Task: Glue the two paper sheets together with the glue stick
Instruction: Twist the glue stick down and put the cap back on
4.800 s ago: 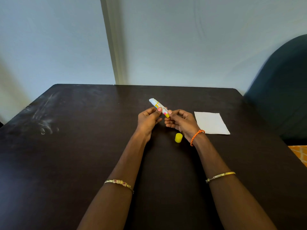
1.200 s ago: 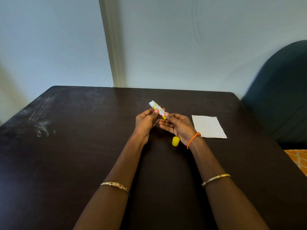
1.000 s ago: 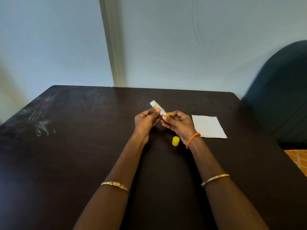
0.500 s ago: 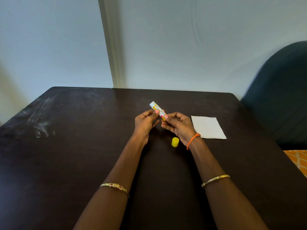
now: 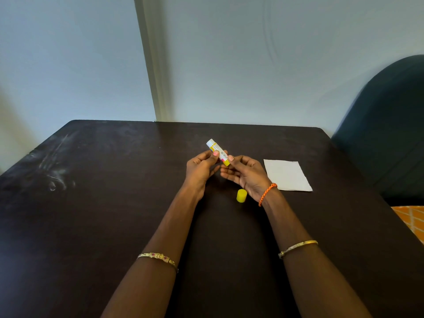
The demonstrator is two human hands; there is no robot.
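A white and yellow glue stick (image 5: 216,151) is held tilted above the dark table (image 5: 114,203), its open end pointing up and to the far left. My left hand (image 5: 200,167) grips its barrel with thumb and fingers. My right hand (image 5: 246,174) pinches the yellow base with its fingertips. The yellow cap (image 5: 241,195) stands on the table just below my right wrist. White paper (image 5: 286,175) lies flat to the right of my right hand; I cannot tell whether it is one sheet or two stacked.
A dark blue chair back (image 5: 390,125) stands beyond the table's right edge. A pale wall runs behind the table's far edge. Whitish scuff marks (image 5: 55,166) cover the table's left part. An orange patterned floor (image 5: 410,216) shows at the right.
The glue stick stays between both hands in nearly the same spot. My right fingertips have shifted slightly on its yellow base. The cap and paper have not moved.
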